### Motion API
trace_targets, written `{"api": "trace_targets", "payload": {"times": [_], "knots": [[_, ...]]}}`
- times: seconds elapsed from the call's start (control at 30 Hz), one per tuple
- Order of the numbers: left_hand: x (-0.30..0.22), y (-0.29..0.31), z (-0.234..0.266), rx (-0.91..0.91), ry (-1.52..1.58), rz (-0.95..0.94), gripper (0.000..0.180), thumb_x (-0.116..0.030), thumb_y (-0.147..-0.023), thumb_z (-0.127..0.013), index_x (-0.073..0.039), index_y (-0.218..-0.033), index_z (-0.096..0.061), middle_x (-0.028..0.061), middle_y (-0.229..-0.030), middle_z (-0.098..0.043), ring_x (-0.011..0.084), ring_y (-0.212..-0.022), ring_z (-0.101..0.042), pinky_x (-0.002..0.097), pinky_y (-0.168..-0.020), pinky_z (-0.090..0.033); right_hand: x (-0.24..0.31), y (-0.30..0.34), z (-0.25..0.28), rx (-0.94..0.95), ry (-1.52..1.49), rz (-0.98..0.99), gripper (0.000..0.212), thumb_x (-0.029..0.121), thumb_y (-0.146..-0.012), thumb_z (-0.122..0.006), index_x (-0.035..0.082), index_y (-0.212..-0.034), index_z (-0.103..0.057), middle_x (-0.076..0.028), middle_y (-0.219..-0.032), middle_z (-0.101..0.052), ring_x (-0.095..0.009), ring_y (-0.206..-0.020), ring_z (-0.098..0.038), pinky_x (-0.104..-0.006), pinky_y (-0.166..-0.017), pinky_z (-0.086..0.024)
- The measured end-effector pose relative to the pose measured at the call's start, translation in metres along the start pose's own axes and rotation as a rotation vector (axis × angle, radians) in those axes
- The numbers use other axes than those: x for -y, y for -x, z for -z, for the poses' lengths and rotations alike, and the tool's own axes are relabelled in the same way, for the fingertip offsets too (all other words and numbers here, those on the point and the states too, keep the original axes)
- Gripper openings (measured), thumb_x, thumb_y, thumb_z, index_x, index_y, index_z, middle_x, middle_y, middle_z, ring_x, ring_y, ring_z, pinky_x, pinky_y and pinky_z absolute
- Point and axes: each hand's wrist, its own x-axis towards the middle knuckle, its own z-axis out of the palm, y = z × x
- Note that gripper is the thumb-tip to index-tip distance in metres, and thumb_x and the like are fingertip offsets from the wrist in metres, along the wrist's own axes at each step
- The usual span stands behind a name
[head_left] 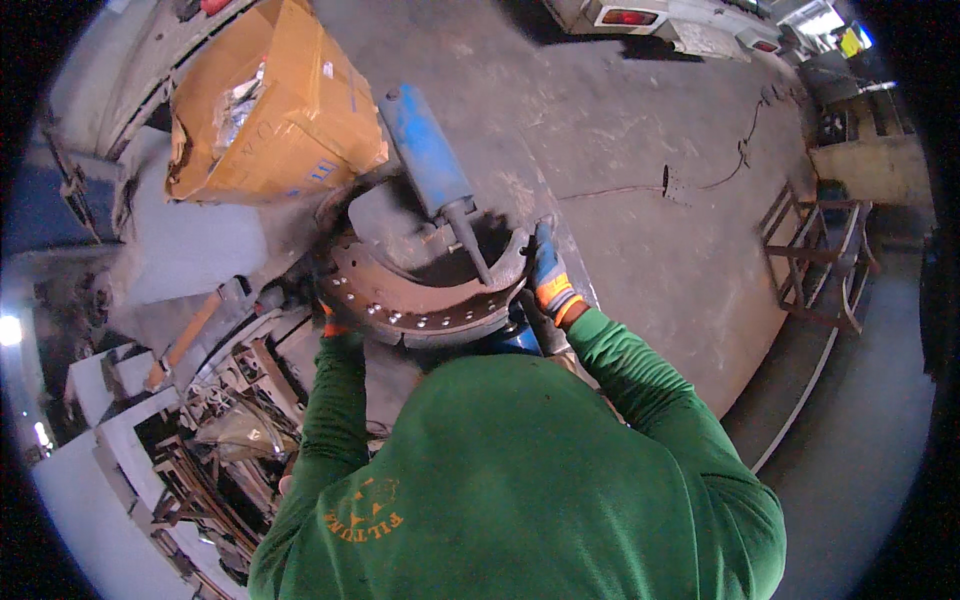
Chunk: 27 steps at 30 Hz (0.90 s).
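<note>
Brake shoe (425, 297) — crosswise, bulge nearside

Left grip (326, 303) mostly hidden at brake shoe (395, 290); vehicle (690, 20) cut off.

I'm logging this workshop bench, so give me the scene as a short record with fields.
Main object: curved brown metal piece with shiny rivets
Left grip: mostly hidden, at the piece's left side
Right grip: gloved, at the piece's right end
Tool: blue cylinder, its rod overlapping the piece in view
Upper left: open cardboard box
Left: wooden-handled tool
Far right: metal stand
</note>
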Motion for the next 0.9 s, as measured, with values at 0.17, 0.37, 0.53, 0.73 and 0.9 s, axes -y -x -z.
{"api": "trace_targets", "payload": {"times": [0.17, 0.37, 0.53, 0.73, 0.9], "knots": [[0.001, 0.006, -0.003, -0.005, -0.025, 0.023, 0.045, -0.046, -0.093, -0.037, -0.012, -0.120, -0.049, 0.0107, -0.116, -0.053, 0.0250, -0.108, -0.049, 0.0397, -0.093, -0.040, -0.034, -0.032, 0.022, 0.014, 0.054, 0.049, 0.080, 0.067, -0.084, -0.040, 0.001, -0.129, -0.045, -0.006, -0.121, -0.051, -0.019, -0.103, -0.048, -0.0297, -0.091, -0.037], [0.004, 0.009, -0.006, -0.017, -0.035, 0.047, 0.045, -0.045, -0.093, -0.038, -0.012, -0.120, -0.049, 0.0105, -0.116, -0.053, 0.0248, -0.108, -0.049, 0.0396, -0.092, -0.040, -0.054, -0.039, 0.028, -0.066, 0.166, 0.274, 0.071, 0.062, -0.085, -0.044, 0.000, -0.117, -0.056, -0.006, -0.105, -0.058, -0.017, -0.093, -0.051, -0.0289, -0.083, -0.043], [0.000, -0.005, -0.012, 0.002, -0.030, 0.033, 0.044, -0.045, -0.092, -0.038, -0.012, -0.120, -0.049, 0.0104, -0.116, -0.053, 0.0246, -0.108, -0.049, 0.0395, -0.092, -0.040, -0.020, -0.010, 0.017, -0.041, 0.019, 0.176, 0.067, 0.060, -0.086, -0.043, 0.001, -0.114, -0.057, -0.004, -0.099, -0.057, -0.016, -0.086, -0.051, -0.0287, -0.079, -0.043], [-0.004, -0.008, -0.014, 0.002, -0.007, 0.015, 0.044, -0.044, -0.092, -0.039, -0.012, -0.120, -0.049, 0.0103, -0.116, -0.053, 0.0243, -0.107, -0.050, 0.0394, -0.092, -0.040, -0.022, -0.009, 0.018, 0.041, 0.045, 0.241, 0.068, 0.055, -0.092, -0.036, 0.003, -0.136, -0.035, -0.003, -0.117, -0.050, -0.014, -0.100, -0.048, -0.0283, -0.089, -0.039], [-0.002, -0.011, -0.014, -0.004, 0.003, 0.011, 0.044, -0.044, -0.092, -0.039, -0.012, -0.120, -0.049, 0.0102, -0.115, -0.054, 0.0241, -0.107, -0.050, 0.0393, -0.091, -0.040, -0.010, -0.002, 0.016, -0.021, -0.015, 0.107, 0.068, 0.054, -0.091, -0.038, 0.003, -0.137, -0.035, -0.002, -0.122, -0.048, -0.015, -0.096, -0.052, -0.0275, -0.086, -0.040]]}}
